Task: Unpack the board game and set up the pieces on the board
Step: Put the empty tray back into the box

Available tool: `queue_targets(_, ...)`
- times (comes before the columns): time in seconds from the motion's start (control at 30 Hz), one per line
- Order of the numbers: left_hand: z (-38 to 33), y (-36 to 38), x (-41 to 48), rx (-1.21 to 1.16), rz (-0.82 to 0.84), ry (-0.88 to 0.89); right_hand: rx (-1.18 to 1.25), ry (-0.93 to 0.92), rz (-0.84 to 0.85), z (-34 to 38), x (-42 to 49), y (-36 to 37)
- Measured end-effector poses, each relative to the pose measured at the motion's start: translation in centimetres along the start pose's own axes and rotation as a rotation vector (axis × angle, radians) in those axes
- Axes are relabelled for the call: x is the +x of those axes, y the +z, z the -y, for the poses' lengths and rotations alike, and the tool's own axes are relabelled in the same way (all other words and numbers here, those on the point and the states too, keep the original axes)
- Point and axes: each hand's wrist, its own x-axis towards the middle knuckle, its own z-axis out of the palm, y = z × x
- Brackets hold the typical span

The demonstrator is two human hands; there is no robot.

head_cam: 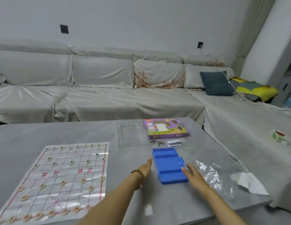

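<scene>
The board [60, 179] lies on the left of the table [44, 133]. It's a flimsy plastic sheet with pieces [63, 183] on both halves, so setup looks about done to me.

Biggest risk there: the left forearm runs right beside the sheet's edge, and one brush could drag it and scatter those little discs.

The left hand [145, 168] is flat and open with straight fingers, holding nothing, just left of the blue tray [169, 166], which looks empty. The right hand [190, 174] is at the tray's right edge, fingers stretched out and not gripping. It's blurry, so I can't tell if it touches.

If both hands squeeze in from the sides, the tray might skid on that smooth top. The crinkly plastic bag [211, 174] beside the right hand could get swept along too, taking the white paper [250, 184] toward the table edge.

The surface is grey and slick-looking. Further back sit a clear lid [133, 135], some metal bits [156, 142], a purple box [165, 129] and a folded slip [174, 142].

Behind it all is a long covered sofa [92, 98] with a dark blue cushion [217, 83] at the right end, against a white wall [141, 21].
</scene>
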Motion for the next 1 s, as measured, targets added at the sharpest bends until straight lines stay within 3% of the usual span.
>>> queue_targets(0.17, -0.6, 3.3, 1.9, -0.094, 0.046, 0.047, 0.171, 0.019, -0.066, -0.9, 1.7, 1.9)
queue_targets(0.33, 0.1, 3.2, 2.3, -0.048, -0.116, 0.033, 0.176, 0.044, -0.132, -1.7, 3.1, 4.3)
queue_targets(0.47, 1.3, 1.7, 1.3, -0.237, -0.183, 0.142, 0.285, -0.001, -0.183, 0.8, 1.1, 6.0)
queue_targets(0.57, 2.5, 0.0, -0.8, -0.388, -0.166, 0.225, 0.496, 0.035, -0.174, 1.9, -0.6, 7.7)
queue_targets(0.67, 4.4, -1.6, -2.6, -0.43, -0.196, 0.291, 0.727, 0.097, -0.049, 2.7, -3.0, 8.6)
queue_targets(0.8, 6.2, -4.1, -5.2, -0.419, -0.222, 0.349, 0.868, 0.084, 0.308, 3.9, -6.2, 8.7)
queue_targets(0.9, 7.6, -5.9, -7.0, -0.396, -0.217, 0.411, 0.824, 0.084, 0.461, 4.7, -7.6, 8.6)
queue_targets(1.0, 9.0, -7.0, -8.4, -0.385, -0.216, 0.43, 0.715, 0.056, 0.499, 5.3, -8.6, 9.0)
